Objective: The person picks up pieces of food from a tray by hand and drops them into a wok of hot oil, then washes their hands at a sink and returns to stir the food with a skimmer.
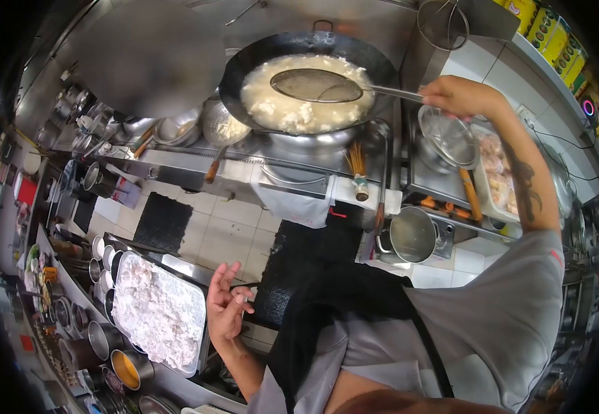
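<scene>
My right hand (459, 96) grips the long metal handle of a wire skimmer (316, 86), whose round mesh head lies over the frothing white oil and pale food pieces in a big black wok (244, 65). My left hand (226, 303) hangs free at my side with its fingers spread, holding nothing. It is just right of a metal tray (201, 362) heaped with floured pieces.
A steel pot (412, 234) hangs under the stove front. A strainer (448, 138) and a tray of raw battered pieces (499, 172) sit to the wok's right. Bowls, ladles and small sauce pots line the left counter. A black floor mat (165, 221) lies below.
</scene>
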Tool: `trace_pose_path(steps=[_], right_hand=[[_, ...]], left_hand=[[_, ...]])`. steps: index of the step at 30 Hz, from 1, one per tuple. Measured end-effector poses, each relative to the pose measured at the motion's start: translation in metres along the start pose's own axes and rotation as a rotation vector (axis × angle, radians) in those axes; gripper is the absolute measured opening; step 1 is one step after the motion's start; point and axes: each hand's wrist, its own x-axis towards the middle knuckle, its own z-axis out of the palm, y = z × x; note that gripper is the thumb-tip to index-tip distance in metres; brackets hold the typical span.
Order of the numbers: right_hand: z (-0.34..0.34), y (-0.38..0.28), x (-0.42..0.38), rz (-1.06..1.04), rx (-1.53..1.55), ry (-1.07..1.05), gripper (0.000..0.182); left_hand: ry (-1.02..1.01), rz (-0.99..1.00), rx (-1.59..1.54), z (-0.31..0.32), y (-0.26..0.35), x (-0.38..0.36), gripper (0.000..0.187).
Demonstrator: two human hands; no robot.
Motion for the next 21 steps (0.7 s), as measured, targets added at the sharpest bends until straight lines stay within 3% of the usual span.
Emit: trace_pose_path(steps=[1,4,7,10,21], right_hand=[[0.000,-0.001,-0.002,0.019,-0.014,0.005,0.029],[0.014,0.035,0.018,-0.392,-0.228,0.275,0.028],[0.016,0.032,0.015,-0.406,-0.534,0.540,0.031],[0.007,0.021,0.021,-0.322,-0.714,0.496,0.027],[-0.006,-0.008,0.047,-0.448,-0.898,0.486,0.028]], left_hand=[[-0.004,0.000,0.003,0.000,0.001,0.001,0.070],[-0.006,0.016,-0.001,0.000,0.003,0.002,0.070],[-0.002,0.023,0.038,0.002,0.006,0.001,0.070],[0.008,0.021,0.039,0.002,0.005,-0.001,0.070],[0.034,0.024,-0.038,-0.004,-0.007,-0.007,0.068]])
